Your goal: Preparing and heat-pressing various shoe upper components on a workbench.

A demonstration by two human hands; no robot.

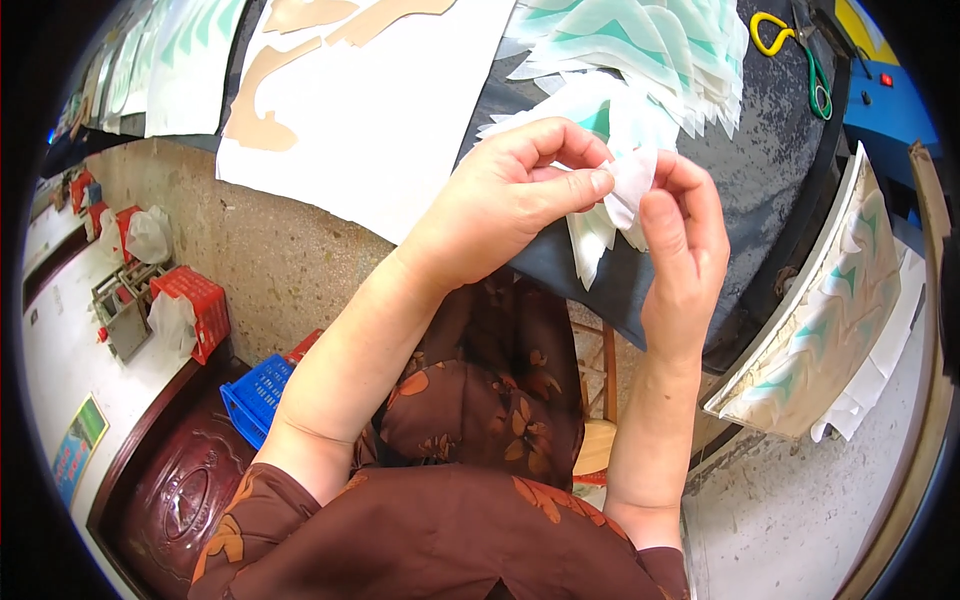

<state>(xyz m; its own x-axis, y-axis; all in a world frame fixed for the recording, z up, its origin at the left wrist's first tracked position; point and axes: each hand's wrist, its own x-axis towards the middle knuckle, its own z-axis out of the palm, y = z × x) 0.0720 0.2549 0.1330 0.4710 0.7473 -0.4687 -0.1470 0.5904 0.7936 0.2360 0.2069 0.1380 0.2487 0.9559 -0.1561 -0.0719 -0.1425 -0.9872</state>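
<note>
In front of me, both hands are raised over the near edge of the dark table. My left hand (515, 195) is closed, thumb and forefinger pinching the edge of a thin white translucent sheet (630, 185). On the other side of that sheet, my right hand (690, 225) has its thumb and curled fingers closed on it. Just beyond my fingers lies a loose bunch of white and green cut pieces (600, 115), some with pointed ends hanging toward the near edge. Farther back is a larger layered pile of similar white and green pieces (640, 50).
Tan cut shapes (262, 115) lie on a white sheet (385, 120) at left. Scissors (802, 38) with yellow and green handles lie at far right. A curved panel (820, 310) bearing green-and-white pieces stands right, near a blue machine (890, 115). Left are a red crate (205, 310) and blue basket (255, 395).
</note>
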